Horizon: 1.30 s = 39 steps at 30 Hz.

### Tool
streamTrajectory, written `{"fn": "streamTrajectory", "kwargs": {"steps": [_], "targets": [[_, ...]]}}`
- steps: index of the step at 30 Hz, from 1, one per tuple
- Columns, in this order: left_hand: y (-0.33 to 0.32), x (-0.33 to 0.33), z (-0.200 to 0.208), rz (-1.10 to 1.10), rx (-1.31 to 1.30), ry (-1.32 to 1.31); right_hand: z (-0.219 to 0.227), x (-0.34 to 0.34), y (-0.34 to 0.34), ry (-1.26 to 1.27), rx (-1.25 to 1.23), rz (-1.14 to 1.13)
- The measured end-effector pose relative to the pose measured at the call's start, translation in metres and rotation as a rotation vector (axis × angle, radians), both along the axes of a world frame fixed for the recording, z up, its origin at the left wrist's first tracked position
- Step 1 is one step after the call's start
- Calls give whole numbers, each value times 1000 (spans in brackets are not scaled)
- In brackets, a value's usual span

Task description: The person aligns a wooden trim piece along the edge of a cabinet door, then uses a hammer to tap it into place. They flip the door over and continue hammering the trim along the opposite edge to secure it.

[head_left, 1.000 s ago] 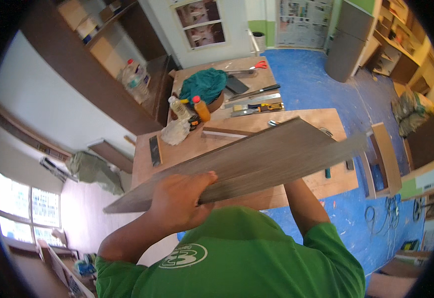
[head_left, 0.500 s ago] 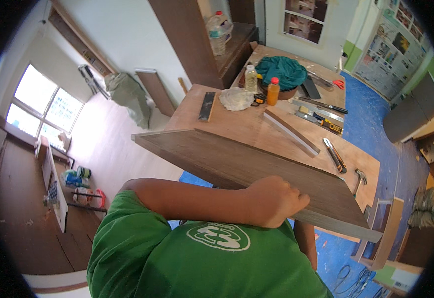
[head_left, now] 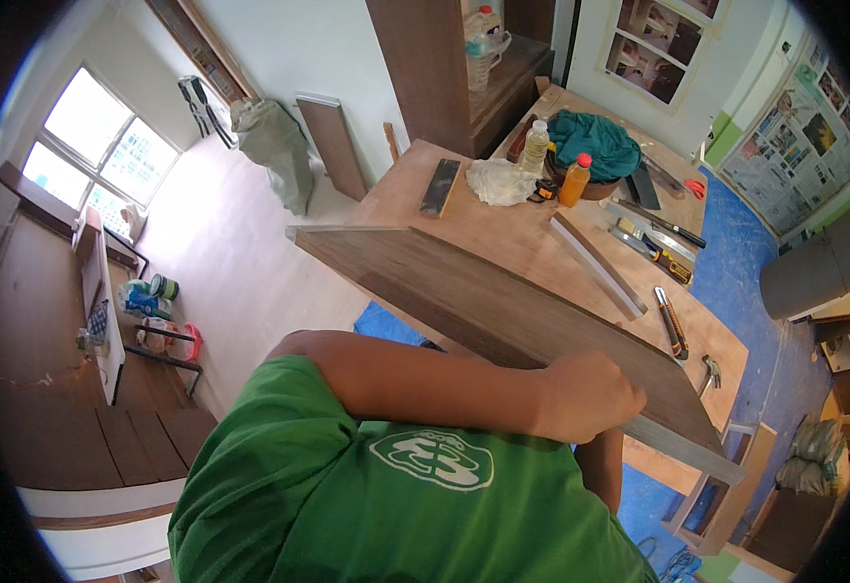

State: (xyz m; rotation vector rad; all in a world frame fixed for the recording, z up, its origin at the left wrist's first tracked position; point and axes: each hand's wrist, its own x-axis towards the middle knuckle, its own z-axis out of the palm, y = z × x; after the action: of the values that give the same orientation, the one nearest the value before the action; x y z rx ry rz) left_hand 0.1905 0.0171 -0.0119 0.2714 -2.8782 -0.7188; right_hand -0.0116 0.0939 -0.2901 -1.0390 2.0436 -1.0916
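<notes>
A long brown wood-grain board (head_left: pixel 503 311) lies slantwise across the near side of the work table, its pale narrow edge facing me. My left arm reaches across my body, and my left hand (head_left: pixel 590 394) is closed in a fist against the board's near edge, toward its right end. Whatever the curled fingers may hold is hidden. Of my right arm only the forearm (head_left: pixel 600 466) shows, running up behind the board; the right hand is hidden. Beyond the board are a strip of wood (head_left: pixel 598 264), a utility knife (head_left: pixel 671 323) and a claw hammer (head_left: pixel 710 374).
The plywood table (head_left: pixel 396 209) also carries a dark flat block (head_left: pixel 440 188), an orange bottle (head_left: pixel 575 181), a clear bottle (head_left: pixel 534 148), a tape measure (head_left: pixel 543 190) and a green cloth (head_left: pixel 595 144). A wooden frame (head_left: pixel 736 491) stands right. Blue sheeting (head_left: pixel 736 243) covers the floor there.
My left hand has slid along the board's near edge toward its right end, still closed. The whole view has turned a little, so the table and board sit differently in the picture.
</notes>
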Motion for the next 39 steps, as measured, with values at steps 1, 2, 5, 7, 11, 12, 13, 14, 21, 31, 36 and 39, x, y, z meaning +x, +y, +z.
{"fn": "streamTrajectory", "kwargs": {"steps": [1, 2, 5, 7, 11, 12, 13, 14, 21, 31, 36, 39], "targets": [[1, 1, -2, 2, 7, 0, -1, -1, 2, 3, 7, -2], [0, 2, -2, 5, 10, 2, 0, -2, 3, 3, 14, -9], [0, 8, -1, -5, -24, 0, 0, -5, 11, 15, 33, -34], [0, 14, 0, -11, -35, 16, 1, -7, 18, 27, 46, -57], [-4, 36, 16, -41, 5, 3, 3, -7, 27, 44, 68, -88], [-6, 42, 21, -64, 15, -18, 4, -6, 32, 47, 76, -100], [-10, 47, 20, -91, 44, -7, 5, -6, 35, 52, 88, -111], [-13, 53, 21, -115, 71, -1, 4, -4, 37, 49, 94, -117], [-150, 182, 40, 553, 302, -113, 12, -6, 65, 80, 138, -261], [-277, 407, -165, 1036, 1095, -923, 12, 8, 78, 48, 153, -293], [-275, 391, -176, 1120, 1247, -750, 17, 6, 88, 56, 160, -324], [-256, 378, -151, 1024, 999, -733, 14, 4, 107, 45, 171, -372]]}}
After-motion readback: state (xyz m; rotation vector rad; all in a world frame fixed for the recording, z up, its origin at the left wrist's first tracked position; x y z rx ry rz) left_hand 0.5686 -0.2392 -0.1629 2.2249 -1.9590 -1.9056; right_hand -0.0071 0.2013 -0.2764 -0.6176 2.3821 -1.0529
